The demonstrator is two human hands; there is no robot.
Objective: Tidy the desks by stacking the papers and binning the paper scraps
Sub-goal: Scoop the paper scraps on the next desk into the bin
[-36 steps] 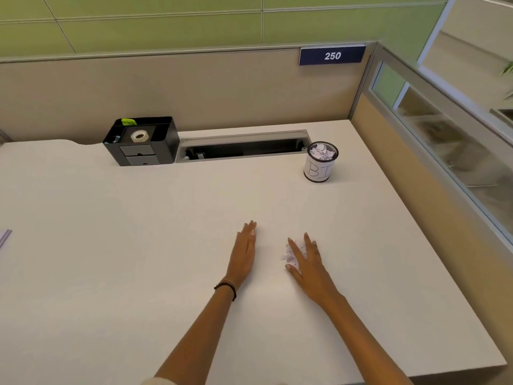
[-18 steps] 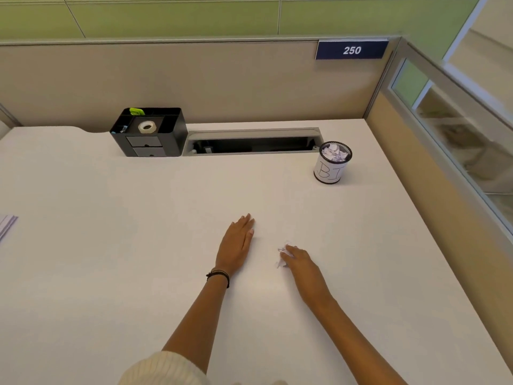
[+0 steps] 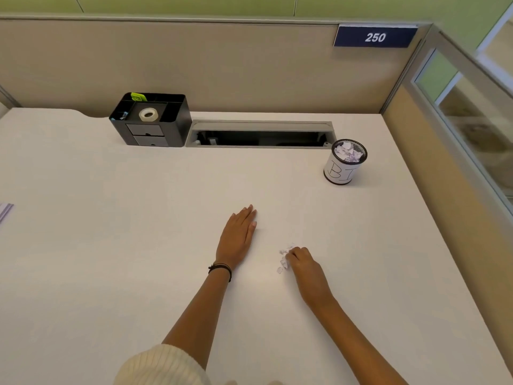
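The right hand point(image 3: 304, 263) is curled with its fingertips pinched on a small crumpled paper scrap point(image 3: 283, 259), which pokes out on the hand's left side and lies on or just above the desk point(image 3: 111, 245); whether it is lifted clear cannot be told. This is near the middle of the desk, somewhat toward the near edge. Just beside it, apart from the scrap, the left hand point(image 3: 238, 237) lies flat and released on the surface, fingers together and pointing toward the far edge, holding nothing. A dark band point(image 3: 220, 269) circles the left wrist, and a cream ribbed sleeve point(image 3: 161, 368) shows at the near edge.

Toward the far right corner, well apart from both hands, stands a small mesh bin point(image 3: 344, 163) with a white label lettered "BI"; crumpled scraps already fill its top. Along the far edge runs an open grey cable tray point(image 3: 259, 133), and touching its left end is a black desk organiser point(image 3: 151, 119) holding a roll of tape point(image 3: 148, 114). At the left edge a corner of the papers point(image 3: 5, 211) shows. On the partition behind hangs a blue sign point(image 3: 375, 36) reading 250.
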